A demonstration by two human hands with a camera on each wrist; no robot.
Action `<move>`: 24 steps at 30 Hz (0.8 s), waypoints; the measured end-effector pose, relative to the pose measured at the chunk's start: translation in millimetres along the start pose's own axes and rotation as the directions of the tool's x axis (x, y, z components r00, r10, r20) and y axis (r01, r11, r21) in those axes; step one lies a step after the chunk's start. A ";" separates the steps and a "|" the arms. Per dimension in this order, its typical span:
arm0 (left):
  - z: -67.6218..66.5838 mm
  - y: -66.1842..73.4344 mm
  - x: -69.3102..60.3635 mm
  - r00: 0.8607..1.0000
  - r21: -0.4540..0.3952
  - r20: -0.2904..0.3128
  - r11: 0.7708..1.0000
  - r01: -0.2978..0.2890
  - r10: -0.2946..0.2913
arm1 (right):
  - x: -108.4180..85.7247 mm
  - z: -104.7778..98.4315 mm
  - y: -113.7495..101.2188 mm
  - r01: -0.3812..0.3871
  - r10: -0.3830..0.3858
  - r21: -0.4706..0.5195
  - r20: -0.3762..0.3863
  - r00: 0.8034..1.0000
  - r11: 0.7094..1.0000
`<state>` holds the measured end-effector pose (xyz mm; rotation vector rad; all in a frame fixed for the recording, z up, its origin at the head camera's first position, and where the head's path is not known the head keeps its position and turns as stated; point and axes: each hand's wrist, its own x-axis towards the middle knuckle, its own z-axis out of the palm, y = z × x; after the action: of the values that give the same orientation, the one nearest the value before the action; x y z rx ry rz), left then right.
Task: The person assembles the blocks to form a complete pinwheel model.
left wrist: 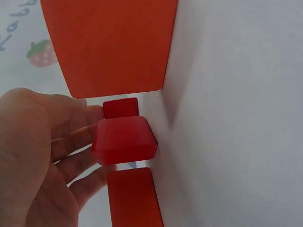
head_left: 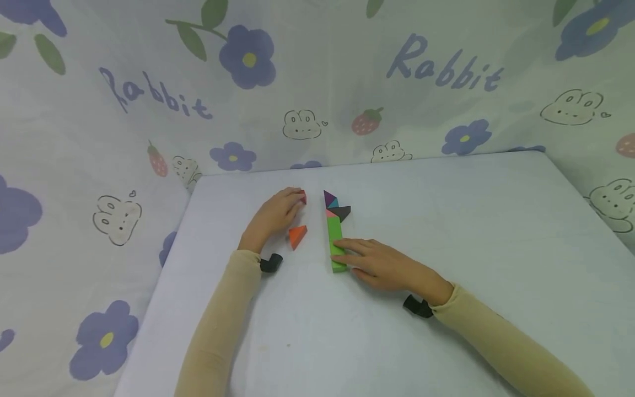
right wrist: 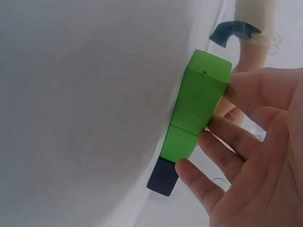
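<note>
The left hand [head_left: 278, 212] reaches over a red block [head_left: 303, 197], partly covering it. In the left wrist view that hand [left wrist: 42, 151] has loosely extended fingers beside red pieces [left wrist: 125, 139]; whether it touches them all is unclear. The right hand [head_left: 382, 264] lies with spread, fairly straight fingers on green blocks [head_left: 335, 231] joined in a column. In the right wrist view the fingers of this hand [right wrist: 255, 146] rest along the side of the green blocks [right wrist: 196, 99]. An orange triangular block [head_left: 298, 237] stands near the left wrist.
Above the green column, pink [head_left: 331, 213], black [head_left: 341, 212], blue [head_left: 334, 203] and purple [head_left: 329, 198] pieces touch one another. Dark wrist-worn devices sit at the left [head_left: 271, 263] and right [head_left: 418, 306] wrists. A patterned cloth [head_left: 317, 82] hangs behind the white table [head_left: 446, 220].
</note>
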<state>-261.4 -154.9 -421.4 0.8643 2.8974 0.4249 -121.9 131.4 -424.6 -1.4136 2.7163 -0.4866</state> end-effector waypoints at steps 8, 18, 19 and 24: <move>2.7 7.6 0.4 1.000 -0.027 0.023 1.000 0.002 -0.002 | -0.5 1.3 0.4 0.004 -0.004 -0.028 -0.015 1.000 1.000; 4.4 19.9 1.7 0.999 -0.080 0.051 0.997 0.010 -0.006 | -0.8 0.6 0.1 -0.001 0.000 -0.032 -0.014 1.000 0.999; 4.5 20.3 1.7 0.999 -0.079 0.051 0.997 0.004 0.000 | -0.8 0.6 0.1 -0.001 0.001 -0.033 -0.012 1.000 0.999; 2.2 24.9 0.3 0.998 -0.087 0.056 0.996 -0.010 0.015 | -0.5 1.6 -0.2 -0.012 0.012 -0.028 0.004 1.000 1.000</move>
<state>-248.2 -134.3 -416.4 0.8675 2.8002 0.5149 -121.2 131.4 -426.1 -1.4026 2.7369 -0.4463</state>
